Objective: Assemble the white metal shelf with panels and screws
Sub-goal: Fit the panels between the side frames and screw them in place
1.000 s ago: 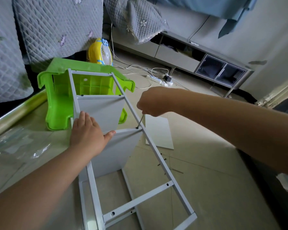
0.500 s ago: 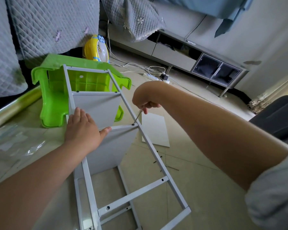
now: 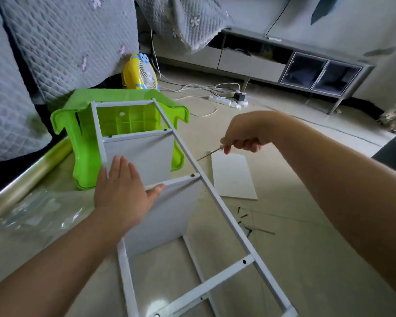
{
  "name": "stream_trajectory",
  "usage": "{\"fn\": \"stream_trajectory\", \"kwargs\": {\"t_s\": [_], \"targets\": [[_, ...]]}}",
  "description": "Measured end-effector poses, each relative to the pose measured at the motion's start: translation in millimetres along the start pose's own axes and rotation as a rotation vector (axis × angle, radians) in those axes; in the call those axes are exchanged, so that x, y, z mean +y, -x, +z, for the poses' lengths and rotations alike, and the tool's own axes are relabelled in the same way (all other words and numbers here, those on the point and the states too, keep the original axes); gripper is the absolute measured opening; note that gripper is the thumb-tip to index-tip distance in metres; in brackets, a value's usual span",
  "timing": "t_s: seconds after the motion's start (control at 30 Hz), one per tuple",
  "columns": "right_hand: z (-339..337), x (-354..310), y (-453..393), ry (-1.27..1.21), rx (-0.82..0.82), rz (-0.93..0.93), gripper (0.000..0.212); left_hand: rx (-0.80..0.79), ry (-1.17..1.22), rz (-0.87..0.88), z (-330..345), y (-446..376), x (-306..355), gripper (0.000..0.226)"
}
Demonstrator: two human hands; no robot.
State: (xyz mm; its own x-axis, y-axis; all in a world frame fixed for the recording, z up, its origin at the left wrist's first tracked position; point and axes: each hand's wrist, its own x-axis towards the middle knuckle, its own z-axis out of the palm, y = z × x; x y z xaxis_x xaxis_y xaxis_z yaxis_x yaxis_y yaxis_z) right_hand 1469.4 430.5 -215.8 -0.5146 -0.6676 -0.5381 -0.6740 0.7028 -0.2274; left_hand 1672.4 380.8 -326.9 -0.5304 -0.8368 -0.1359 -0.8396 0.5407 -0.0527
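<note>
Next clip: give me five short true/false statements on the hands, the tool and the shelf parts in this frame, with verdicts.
1. The left hand lies flat on a shelf panel. True.
2. The right hand is empty. False: it grips a thin metal tool.
3. The tool's tip sits in the screw on the frame. False: it is off to the right, clear of the screw.
4. A loose white panel lies on the floor. True.
5. The green stool stands upright. False: it lies on its side.
</note>
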Motion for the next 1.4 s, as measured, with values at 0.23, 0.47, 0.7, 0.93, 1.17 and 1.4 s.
{"fn": "stream_trajectory", "kwargs": {"t_s": [0.23,0.47,0.7,0.93,1.17,1.4], "targets": [[79.0,109.1,-74.3,-0.128,0.253,-0.01,0.019,0.064,0.134,0.294,-21.4,-39.3,71.4,0.068],[212.8,175.0,-109.6,0.064,0.171,0.096,0.03,0.022,0.118,0.532,-10.6,-72.5,117.8,0.064],[271.8,190.5,-110.5,0.108,0.126,0.112,0.027,-0.021,0.024,0.552,-4.0,-76.0,123.2,0.058],[281.8,207.8,-111.5,0.314,0.026,0.01,0.032,0.004,0.035,0.538,0.2,-76.1,119.9,0.05],[262.5,215.4,-124.2,0.348,0.044,0.015,0.033,-0.006,0.016,0.538,-2.5,-75.5,123.8,0.05],[233.0,213.8,-167.9,0.367,0.211,-0.008,0.034,-0.011,-0.004,0.539,-2.8,-74.9,124.2,0.05]]}}
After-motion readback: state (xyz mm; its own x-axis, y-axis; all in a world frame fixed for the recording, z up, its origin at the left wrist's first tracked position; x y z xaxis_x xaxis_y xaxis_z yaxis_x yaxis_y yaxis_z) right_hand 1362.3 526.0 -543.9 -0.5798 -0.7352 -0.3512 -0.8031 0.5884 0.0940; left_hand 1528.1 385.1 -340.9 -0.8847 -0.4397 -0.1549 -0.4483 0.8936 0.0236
